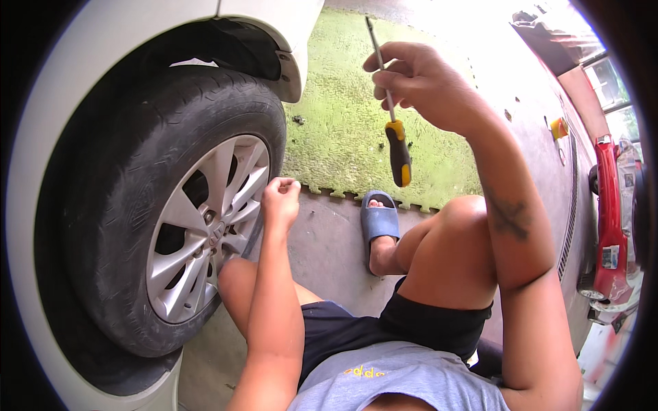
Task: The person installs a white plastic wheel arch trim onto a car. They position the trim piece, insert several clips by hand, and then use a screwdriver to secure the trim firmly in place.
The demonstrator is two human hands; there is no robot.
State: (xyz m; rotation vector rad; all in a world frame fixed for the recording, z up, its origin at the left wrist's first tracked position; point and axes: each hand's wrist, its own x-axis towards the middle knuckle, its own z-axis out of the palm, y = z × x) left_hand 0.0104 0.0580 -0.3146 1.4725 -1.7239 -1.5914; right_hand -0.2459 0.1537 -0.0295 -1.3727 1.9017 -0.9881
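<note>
The right hand [418, 82], raised with elbow bent, has its grip clamped on a screwdriver [389, 116] shaft, handle hanging below. The left hand [279, 198], fingers curled together, sits against the wheel [199, 226]. Beyond lie a green mat [343, 116] and concrete floor [329, 246].

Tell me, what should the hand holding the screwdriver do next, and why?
Probably turn the black-and-yellow-handled screwdriver around first. The right hand grips its thin metal shaft, so the handle hangs down and the tip points up and away. The left hand, closed, rests by the rim of the silver alloy car wheel, so that seems to be where the tool is wanted.
</note>
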